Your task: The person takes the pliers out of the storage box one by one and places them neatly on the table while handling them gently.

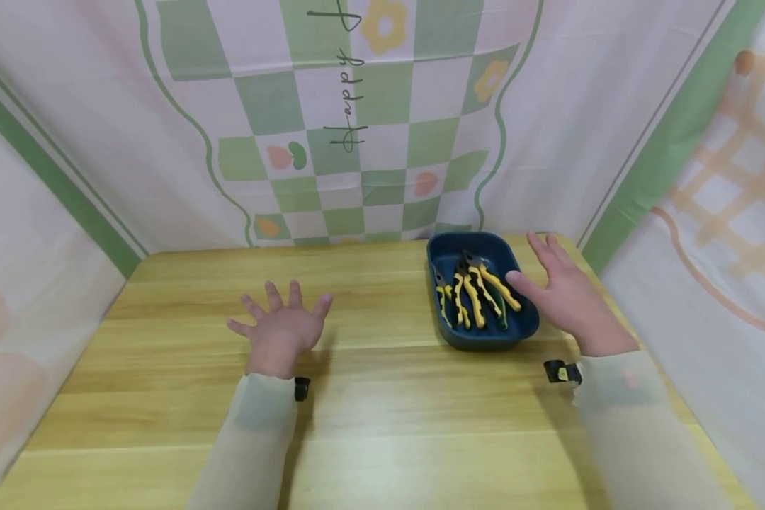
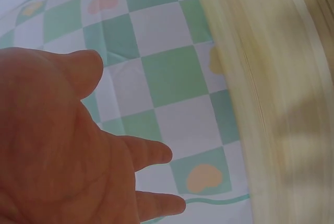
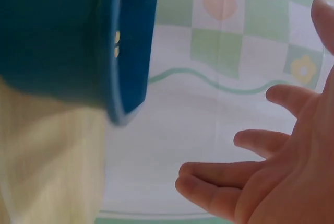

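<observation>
A dark blue rectangular tub [image 1: 484, 342] sits at the back right of the wooden table. Inside it lie several pliers [image 1: 474, 290] with yellow and black handles, plus one green-handled tool [image 1: 503, 312] partly hidden beneath them. My right hand [image 1: 564, 297] is at the tub's right side, fingers extended and thumb near the rim; it holds nothing. In the right wrist view the tub's wall [image 3: 57, 36] stands across from the spread fingers. Over the left part of the table is my left hand [image 1: 283, 329], fingers spread wide with nothing in them.
The wooden table [image 1: 370, 404] ends at the back against a hanging cloth [image 1: 382, 92] with green checks and flowers. More cloth hangs along the left side [image 1: 32, 234] and the right side [image 1: 727, 234]. Each wrist wears a black strap.
</observation>
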The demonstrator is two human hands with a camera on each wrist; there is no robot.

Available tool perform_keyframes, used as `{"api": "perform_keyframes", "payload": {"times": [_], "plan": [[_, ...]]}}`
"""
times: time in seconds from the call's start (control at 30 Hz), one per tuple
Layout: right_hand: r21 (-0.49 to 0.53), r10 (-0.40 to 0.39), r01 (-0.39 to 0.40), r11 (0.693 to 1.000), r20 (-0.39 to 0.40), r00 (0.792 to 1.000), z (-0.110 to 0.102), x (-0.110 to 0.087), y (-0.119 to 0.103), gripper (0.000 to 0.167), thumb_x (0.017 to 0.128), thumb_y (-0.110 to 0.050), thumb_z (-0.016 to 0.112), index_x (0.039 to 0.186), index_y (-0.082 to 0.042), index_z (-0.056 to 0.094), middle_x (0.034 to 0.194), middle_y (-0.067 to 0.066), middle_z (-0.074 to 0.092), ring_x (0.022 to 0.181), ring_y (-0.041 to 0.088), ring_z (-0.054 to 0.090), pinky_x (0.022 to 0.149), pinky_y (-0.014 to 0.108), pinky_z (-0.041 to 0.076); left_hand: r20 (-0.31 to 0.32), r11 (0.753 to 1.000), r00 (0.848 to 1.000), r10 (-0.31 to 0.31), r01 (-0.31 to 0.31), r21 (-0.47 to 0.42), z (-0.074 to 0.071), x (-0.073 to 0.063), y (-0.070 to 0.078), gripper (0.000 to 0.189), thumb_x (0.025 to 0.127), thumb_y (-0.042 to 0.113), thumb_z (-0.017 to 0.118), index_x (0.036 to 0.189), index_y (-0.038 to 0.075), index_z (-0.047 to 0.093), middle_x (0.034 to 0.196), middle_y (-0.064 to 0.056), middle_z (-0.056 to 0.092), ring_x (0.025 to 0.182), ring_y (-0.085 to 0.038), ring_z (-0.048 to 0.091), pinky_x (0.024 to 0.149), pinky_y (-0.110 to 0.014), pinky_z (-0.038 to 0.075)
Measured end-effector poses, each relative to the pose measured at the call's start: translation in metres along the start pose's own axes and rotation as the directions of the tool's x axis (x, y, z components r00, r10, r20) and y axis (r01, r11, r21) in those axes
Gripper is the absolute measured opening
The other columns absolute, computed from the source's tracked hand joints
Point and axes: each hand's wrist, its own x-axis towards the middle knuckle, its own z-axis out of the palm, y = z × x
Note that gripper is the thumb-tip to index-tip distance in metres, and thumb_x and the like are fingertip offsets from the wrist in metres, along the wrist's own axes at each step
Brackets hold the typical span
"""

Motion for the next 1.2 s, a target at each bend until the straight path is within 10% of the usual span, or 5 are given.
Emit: {"api": "perform_keyframes", "payload": {"times": [0.77,1.2], "plan": [[0.257,0.023,-0.073,0.964,0.191,0.981,0.022,-0.005,0.072,0.076,0.104,-0.048,0.045,0.158,-0.039,-0.008,0.164,0.017,-0.005,0.139,0.061,0.006,0.100,0.079,0.010,0.002,1.000,1.000,-0.005,0.005,-0.014,0.004,0.003,-0.007,0.096,0.092,0.079,0.008,0.161,0.013,0.005,0.159,-0.029,-0.014,0.131,-0.065,-0.022,0.090,-0.082,-0.016],[0.244,-0.058,-0.020,0.969,0.310,0.949,0.017,0.002,0.083,0.109,0.090,-0.039,0.075,0.161,-0.025,-0.007,0.162,0.027,-0.003,0.131,0.063,0.028,0.101,0.069,0.029,0.016,0.999,1.000,-0.016,0.017,-0.046,0.003,0.005,-0.009,0.097,0.091,0.079,0.007,0.160,0.012,0.001,0.158,-0.030,-0.017,0.129,-0.069,-0.020,0.092,-0.081,-0.014]]}}
